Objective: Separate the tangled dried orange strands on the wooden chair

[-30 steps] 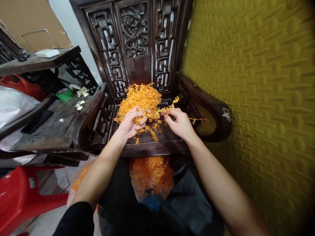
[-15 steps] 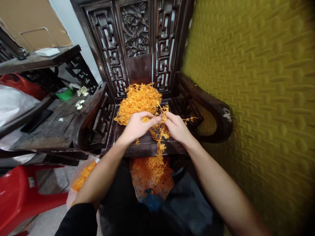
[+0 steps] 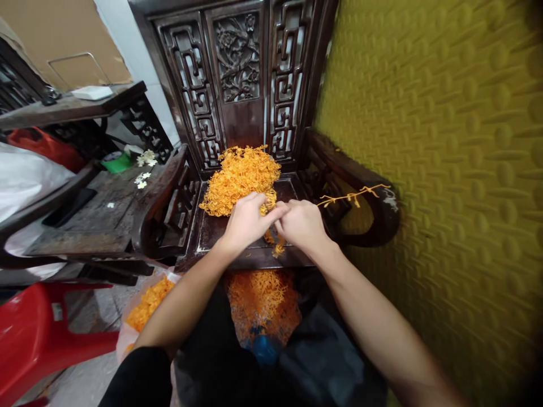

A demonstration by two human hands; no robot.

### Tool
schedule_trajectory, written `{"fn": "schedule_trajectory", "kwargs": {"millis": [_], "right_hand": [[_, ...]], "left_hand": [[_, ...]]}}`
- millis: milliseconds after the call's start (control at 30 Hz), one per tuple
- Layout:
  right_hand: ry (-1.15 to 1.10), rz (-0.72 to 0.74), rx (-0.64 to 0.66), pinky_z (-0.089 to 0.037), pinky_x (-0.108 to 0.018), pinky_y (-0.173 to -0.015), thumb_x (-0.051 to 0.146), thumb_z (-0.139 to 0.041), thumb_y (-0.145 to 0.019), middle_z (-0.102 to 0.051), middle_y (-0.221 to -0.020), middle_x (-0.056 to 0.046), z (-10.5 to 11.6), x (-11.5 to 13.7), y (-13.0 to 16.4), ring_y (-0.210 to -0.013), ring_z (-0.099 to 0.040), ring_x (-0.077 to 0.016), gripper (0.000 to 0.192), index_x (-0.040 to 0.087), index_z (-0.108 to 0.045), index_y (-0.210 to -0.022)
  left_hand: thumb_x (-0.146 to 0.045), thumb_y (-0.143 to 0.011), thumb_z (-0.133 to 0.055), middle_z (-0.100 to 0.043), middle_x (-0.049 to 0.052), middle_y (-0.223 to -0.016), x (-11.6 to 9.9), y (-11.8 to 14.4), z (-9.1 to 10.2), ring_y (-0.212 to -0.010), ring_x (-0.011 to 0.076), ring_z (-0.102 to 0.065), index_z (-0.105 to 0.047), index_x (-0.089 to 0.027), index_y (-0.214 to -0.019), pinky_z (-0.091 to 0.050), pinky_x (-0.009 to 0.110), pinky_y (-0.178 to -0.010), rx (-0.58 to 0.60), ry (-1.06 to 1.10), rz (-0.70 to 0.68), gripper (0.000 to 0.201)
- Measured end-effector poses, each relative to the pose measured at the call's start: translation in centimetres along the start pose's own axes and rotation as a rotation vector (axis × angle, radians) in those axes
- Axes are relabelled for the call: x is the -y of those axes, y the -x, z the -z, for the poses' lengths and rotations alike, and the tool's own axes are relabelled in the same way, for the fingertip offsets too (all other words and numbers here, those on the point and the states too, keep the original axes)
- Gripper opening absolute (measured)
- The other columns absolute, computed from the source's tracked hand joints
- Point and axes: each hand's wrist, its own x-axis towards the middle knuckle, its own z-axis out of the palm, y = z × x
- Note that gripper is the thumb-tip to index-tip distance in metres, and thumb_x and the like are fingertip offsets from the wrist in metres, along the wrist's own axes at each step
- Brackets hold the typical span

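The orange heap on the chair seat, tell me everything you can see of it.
The orange heap is a loose mound of thin, tangled, branching strands, dry-looking and bright orange. It lies at the back of the dark wooden chair seat, against the carved backrest. The left hand touches its front edge, the right hand is beside it, and a few strands hang between them. One strand sticks out towards the right armrest.

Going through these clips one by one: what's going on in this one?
A person works both hands together over a dark carved chair seat. The left hand and right hand pinch a small clump of orange strands beside the orange pile. One strand sticks out to the right. More orange material lies below the seat.
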Motion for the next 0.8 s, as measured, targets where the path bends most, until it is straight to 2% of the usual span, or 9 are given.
{"fn": "schedule_trajectory", "kwargs": {"millis": [67, 167, 300, 400, 467, 600, 667, 733, 800], "right_hand": [[0.029, 0.006, 0.024, -0.033, -0.033, -0.066, 0.031, -0.039, -0.100, -0.072, -0.075, -0.015, -0.4, 0.1, -0.2, -0.071, -0.067, -0.0242, 0.040, 0.012, -0.072, -0.088], [0.087, -0.103, 0.101, -0.028, -0.033, -0.061, 0.032, -0.039, -0.100, -0.073, -0.073, -0.016, -1.1, -0.8, -0.7, -0.066, -0.067, -0.0250, 0.042, 0.012, -0.074, -0.088], [0.074, -0.163, 0.001, -0.025, -0.033, -0.059, 0.035, -0.040, -0.100, -0.073, -0.072, -0.013, -1.4, -2.3, -0.6, -0.063, -0.064, -0.0222, 0.044, 0.015, -0.074, -0.081], [-0.021, -0.090, -0.068, -0.025, -0.032, -0.059, 0.034, -0.044, -0.096, -0.069, -0.067, -0.008, -1.2, -2.4, -0.1, -0.059, -0.059, -0.0179, 0.040, 0.017, -0.071, -0.073], [-0.073, -0.019, -0.083, -0.025, -0.032, -0.059, 0.032, -0.047, -0.094, -0.066, -0.064, -0.006, -1.1, -2.1, 0.2, -0.057, -0.056, -0.0163, 0.035, 0.017, -0.070, -0.072], [-0.150, 0.104, -0.115, -0.027, -0.031, -0.061, 0.029, -0.049, -0.092, -0.064, -0.064, -0.005, -1.3, -1.5, 0.2, -0.057, -0.052, -0.0148, 0.031, 0.017, -0.068, -0.071], [-0.176, 0.159, -0.115, -0.027, -0.031, -0.061, 0.028, -0.048, -0.092, -0.063, -0.063, -0.004, -1.3, -1.3, 0.1, -0.057, -0.051, -0.0142, 0.031, 0.017, -0.066, -0.069], [-0.202, 0.181, -0.109, -0.026, -0.031, -0.060, 0.027, -0.047, -0.093, -0.061, -0.060, -0.004, -1.1, -1.0, 0.0, -0.054, -0.048, -0.0134, 0.034, 0.017, -0.064, -0.065], [-0.222, 0.154, -0.108, -0.026, -0.031, -0.059, 0.027, -0.046, -0.093, -0.059, -0.058, -0.004, -1.0, -0.8, -0.1, -0.052, -0.046, -0.0126, 0.036, 0.017, -0.062, -0.063]], "left_hand": [[-0.040, -0.099, -0.051, -0.057, 0.004, -0.073, -0.4, 0.3, 0.3, -0.070, 0.0161, -0.052, -0.052, -0.020, -0.067, -0.042, 0.032, -0.071, -0.045, 0.008, -0.087, 0.038], [-0.030, -0.099, -0.047, -0.056, 0.004, -0.071, -1.7, 1.0, 1.4, -0.068, 0.0153, -0.051, -0.049, -0.021, -0.065, -0.042, 0.032, -0.069, -0.140, 0.032, -0.189, 0.036], [-0.022, -0.092, -0.053, -0.070, 0.006, -0.085, -1.5, 0.8, 3.0, -0.080, 0.0160, -0.063, -0.049, -0.020, -0.065, -0.050, 0.033, -0.078, -0.227, 0.145, -0.108, 0.027], [-0.014, -0.085, -0.055, -0.075, 0.007, -0.103, 0.7, 0.0, 3.4, -0.093, 0.0172, -0.069, -0.048, -0.019, -0.069, -0.053, 0.036, -0.087, -0.151, 0.276, 0.007, 0.018], [-0.013, -0.084, -0.059, -0.076, 0.005, -0.102, 2.4, -0.5, 3.4, -0.087, 0.0158, -0.070, -0.054, -0.018, -0.083, -0.054, 0.034, -0.084, -0.079, 0.334, 0.050, 0.007], [-0.030, -0.089, -0.069, -0.073, 0.006, -0.113, 4.0, -0.8, 3.1, -0.096, 0.0183, -0.069, -0.062, -0.021, -0.120, -0.053, 0.036, -0.092, 0.131, 0.198, -0.132, 0.033], [-0.034, -0.094, -0.065, -0.072, 0.006, -0.107, 4.0, -0.7, 2.8, -0.095, 0.0185, -0.067, -0.068, -0.021, -0.115, -0.052, 0.034, -0.090, 0.181, 0.092, -0.253, 0.025], [-0.032, -0.098, -0.059, -0.070, 0.006, -0.092, 3.6, -0.6, 2.5, -0.086, 0.0166, -0.064, -0.071, -0.018, -0.097, -0.051, 0.031, -0.082, 0.087, 0.050, -0.328, 0.018], [-0.029, -0.098, -0.058, -0.066, 0.005, -0.083, 3.0, -0.6, 2.5, -0.080, 0.0148, -0.061, -0.068, -0.017, -0.083, -0.049, 0.029, -0.076, -0.086, 0.096, -0.362, 0.022]]}}
